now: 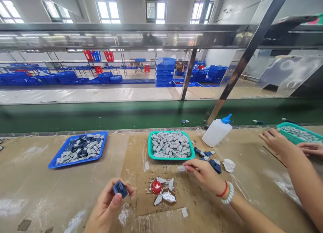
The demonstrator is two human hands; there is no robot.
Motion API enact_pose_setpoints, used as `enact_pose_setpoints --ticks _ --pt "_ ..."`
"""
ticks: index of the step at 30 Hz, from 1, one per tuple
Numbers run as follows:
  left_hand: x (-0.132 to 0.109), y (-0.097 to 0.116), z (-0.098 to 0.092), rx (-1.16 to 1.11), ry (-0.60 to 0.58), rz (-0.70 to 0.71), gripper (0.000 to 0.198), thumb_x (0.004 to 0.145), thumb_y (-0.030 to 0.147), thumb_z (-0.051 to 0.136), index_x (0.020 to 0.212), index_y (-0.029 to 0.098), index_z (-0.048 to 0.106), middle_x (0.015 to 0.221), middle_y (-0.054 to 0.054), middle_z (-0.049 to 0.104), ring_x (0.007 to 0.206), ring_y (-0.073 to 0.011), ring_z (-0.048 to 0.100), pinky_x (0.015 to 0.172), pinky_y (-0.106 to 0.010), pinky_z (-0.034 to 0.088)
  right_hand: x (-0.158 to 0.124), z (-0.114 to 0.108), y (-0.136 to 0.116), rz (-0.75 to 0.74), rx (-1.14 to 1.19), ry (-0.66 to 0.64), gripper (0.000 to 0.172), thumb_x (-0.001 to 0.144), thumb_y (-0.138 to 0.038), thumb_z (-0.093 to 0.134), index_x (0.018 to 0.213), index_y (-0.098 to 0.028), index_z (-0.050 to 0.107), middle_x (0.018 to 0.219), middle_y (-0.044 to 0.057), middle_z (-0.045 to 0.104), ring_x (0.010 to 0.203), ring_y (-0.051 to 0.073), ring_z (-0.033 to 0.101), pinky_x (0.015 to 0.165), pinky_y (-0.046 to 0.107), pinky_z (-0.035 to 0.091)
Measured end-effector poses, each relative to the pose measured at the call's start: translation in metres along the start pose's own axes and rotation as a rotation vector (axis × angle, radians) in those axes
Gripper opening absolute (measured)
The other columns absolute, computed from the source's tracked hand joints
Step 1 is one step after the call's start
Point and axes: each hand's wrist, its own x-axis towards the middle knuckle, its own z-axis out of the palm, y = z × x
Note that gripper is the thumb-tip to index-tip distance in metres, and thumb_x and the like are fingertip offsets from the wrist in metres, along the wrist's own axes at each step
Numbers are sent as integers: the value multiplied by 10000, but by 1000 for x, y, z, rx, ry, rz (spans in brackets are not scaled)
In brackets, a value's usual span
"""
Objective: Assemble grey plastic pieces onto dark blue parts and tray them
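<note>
My left hand (108, 201) is closed around a small dark blue plastic part (120, 189), its hollow side turned up. Farther right, my right hand (202, 172) pinches a small whitish piece (181, 168), slightly blurred, just in front of the green tray (193, 154) of light grey plastic parts. Between the hands lies a cardboard sheet (143, 206). On it sit a red cap-like dish (156, 187) with something white inside, a crumpled white scrap (169, 197) and several light grey pieces. Dark blue parts (215, 165) lie beyond my right wrist.
A blue tray (52, 164) of mixed grey and dark blue parts sits at left. A white squeeze bottle (216, 132) leans by the metal post (234, 65). Behind runs a green belt (126, 115) with a few parts. A co-worker's hands (280, 144) work at right beside another green tray.
</note>
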Motion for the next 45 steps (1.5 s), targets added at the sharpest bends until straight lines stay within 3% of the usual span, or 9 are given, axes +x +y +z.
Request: enact_pose_setpoints --ticks 6,11,19,23,26,28,33,37,45 --pt "-38 -34 48 -287 149 -167 419 762 592 617 881 192 577 718 -14 583 653 -158 526 659 -260 419 -51 34 12 10 -104 37 349 958 -352 383 887 -196 687 916 90 695 836 215 650 762 363 532" --pt "-33 -41 61 -258 20 -193 357 808 523 610 944 210 506 688 23 523 583 -107 441 561 -203 368 -54 35 -8 117 -14 85 276 920 -367 482 963 -183 684 832 85 674 722 198 631 673 341 538" --pt "-24 -32 72 -156 -210 -211 315 898 497 487 1008 203 517 777 -1 453 685 -127 383 627 -223 333 -59 65 -45 26 93 -15 298 949 -289 403 1015 -201 679 895 93 646 783 196 619 700 336 530" --pt "-18 -26 73 -132 -230 -241 345 936 508 380 1041 208 514 795 -7 470 699 -134 397 664 -240 339 -53 59 -42 242 448 2 274 897 -361 530 1014 -181 700 906 93 656 789 183 622 702 314 531" --pt "-11 -21 77 -61 -263 -221 315 953 478 361 1040 217 514 818 -5 485 725 -135 413 694 -244 338 -45 49 -43 488 829 -28 337 810 -428 646 999 -157 711 742 55 659 638 140 604 600 268 527" --pt "-5 -17 82 -9 -303 -191 292 962 455 352 1049 225 509 861 -9 508 775 -142 436 732 -249 342 -40 44 -48 539 981 -27 338 781 -419 684 998 -161 717 675 33 652 594 121 590 586 254 525" --pt "3 -2 96 32 -355 -111 274 937 446 430 1086 229 506 919 -20 551 808 -157 476 732 -253 360 -31 30 -73 241 802 136 175 814 -259 669 975 -235 730 877 45 669 732 131 632 645 241 542" --pt "2 5 102 -11 -363 -47 279 906 438 499 1079 220 528 943 -28 558 839 -162 497 743 -241 379 -30 23 -89 -35 464 223 271 841 -117 610 1063 -252 689 911 41 656 841 133 625 722 231 534" --pt "-2 2 114 50 -179 8 212 923 406 473 939 208 546 889 -24 560 814 -162 511 741 -253 381 -34 39 -101 -198 235 338 261 843 -28 544 1028 -168 661 891 73 634 750 121 626 648 198 541"
